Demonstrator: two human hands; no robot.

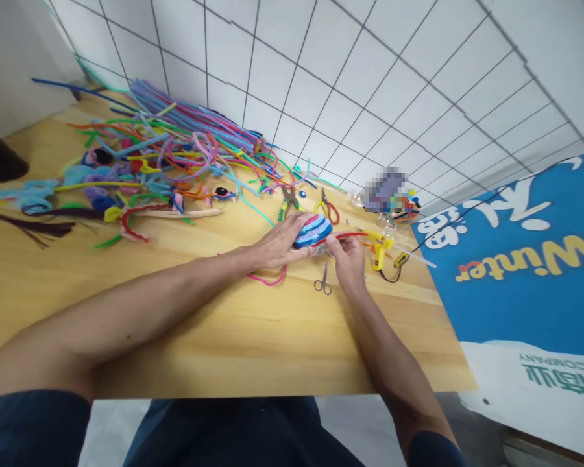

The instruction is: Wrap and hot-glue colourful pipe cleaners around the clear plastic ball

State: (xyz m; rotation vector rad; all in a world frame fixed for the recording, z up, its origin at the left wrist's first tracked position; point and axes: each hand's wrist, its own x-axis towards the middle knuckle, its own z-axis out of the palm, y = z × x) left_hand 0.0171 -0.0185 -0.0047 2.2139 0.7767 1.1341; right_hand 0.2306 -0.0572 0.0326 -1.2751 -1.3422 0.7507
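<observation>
- while the left hand (283, 241) wraps the left side of a striped round piece (314, 231), the right hand (349, 256) pinches a red strip (354, 234) between thumb and fingers.
- the striped round piece, banded in blues, white and pink, sits between the two hands, with the red strip running to its lower right edge.
- just beyond the grip lie pliers (289, 194) with green and yellow handles and, to their right, red-handled scissors (327, 205).
- on the near side of the grip are small metal scissors (324, 281) and, further left, a pink strip (272, 284).
- just right of the grip is a yellow glue gun (380, 244).
- well left of the grip, a bundle of fuzzy stems (189, 120) lies behind loose coloured pieces on the wooden table (224, 337).
</observation>
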